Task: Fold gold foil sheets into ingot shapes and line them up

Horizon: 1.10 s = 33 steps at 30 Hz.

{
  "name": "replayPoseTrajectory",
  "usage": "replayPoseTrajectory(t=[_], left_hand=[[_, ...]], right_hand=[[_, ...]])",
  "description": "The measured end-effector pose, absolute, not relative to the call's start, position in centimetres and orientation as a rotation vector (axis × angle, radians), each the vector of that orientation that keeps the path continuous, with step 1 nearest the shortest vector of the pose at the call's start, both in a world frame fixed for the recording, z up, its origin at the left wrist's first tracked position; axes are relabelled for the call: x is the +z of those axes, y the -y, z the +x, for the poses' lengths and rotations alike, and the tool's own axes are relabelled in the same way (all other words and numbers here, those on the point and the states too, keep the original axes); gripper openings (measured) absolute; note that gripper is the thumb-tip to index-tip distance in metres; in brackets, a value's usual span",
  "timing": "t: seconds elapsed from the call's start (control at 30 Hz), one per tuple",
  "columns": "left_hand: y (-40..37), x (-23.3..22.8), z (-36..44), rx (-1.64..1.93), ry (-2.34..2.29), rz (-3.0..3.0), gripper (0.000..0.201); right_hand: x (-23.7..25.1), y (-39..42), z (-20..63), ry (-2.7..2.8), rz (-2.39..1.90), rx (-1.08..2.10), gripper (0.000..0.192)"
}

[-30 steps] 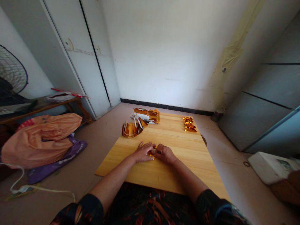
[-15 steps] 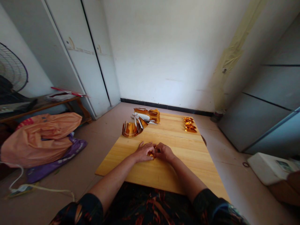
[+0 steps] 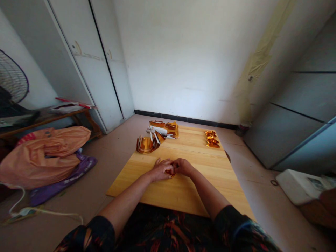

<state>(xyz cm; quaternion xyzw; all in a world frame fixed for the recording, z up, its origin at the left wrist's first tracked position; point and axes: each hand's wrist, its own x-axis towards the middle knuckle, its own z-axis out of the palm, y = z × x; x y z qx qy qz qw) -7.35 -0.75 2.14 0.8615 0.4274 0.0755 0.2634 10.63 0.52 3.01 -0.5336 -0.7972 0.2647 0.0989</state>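
Fingers of both hands pinch the gold foil (image 3: 170, 172) tighter now, left hand (image 3: 160, 169) and right hand (image 3: 183, 167) drawn closer together. Foil's nearly hidden (only a glint shows), so the fold looks further along.

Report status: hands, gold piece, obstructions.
Left hand and right hand together, pinching small gold foil piece over wooden table. Nothing obstructing.

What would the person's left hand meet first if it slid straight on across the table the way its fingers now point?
Probably the right hand: the left hand points right and slightly away, and both already pinch the small gold foil piece between them.
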Motion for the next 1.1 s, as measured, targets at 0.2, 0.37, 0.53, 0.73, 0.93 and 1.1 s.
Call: replayPoseTrajectory(t=[0.2,0.37,0.53,0.73,0.93,1.1], left_hand=[[0.3,1.4,-7.5,0.217,-1.117,2.342,0.015],[0.2,1.3,-7.5,0.21,-1.13,2.317,0.017],[0.2,1.3,-7.6,0.205,-1.127,2.314,0.016],[0.2,1.4,-7.6,0.185,-1.137,2.313,0.018],[0.0,1.2,-7.6,0.18,-1.134,2.336,0.018],[-0.1,0.9,-7.6,0.181,-1.13,2.344,0.018]], right_hand=[[2.7,-0.5,10.8,2.319,-1.568,0.777,0.007],[1.7,-0.7,11.5,2.277,-1.493,0.79,0.005],[1.2,-0.4,12.5,2.194,-1.559,0.68,0.011],[2.2,0.9,11.8,2.198,-1.715,0.654,0.017],[3.0,0.8,11.6,2.19,-1.793,0.689,0.014],[2.8,-0.1,12.6,2.107,-1.858,0.752,0.009]])
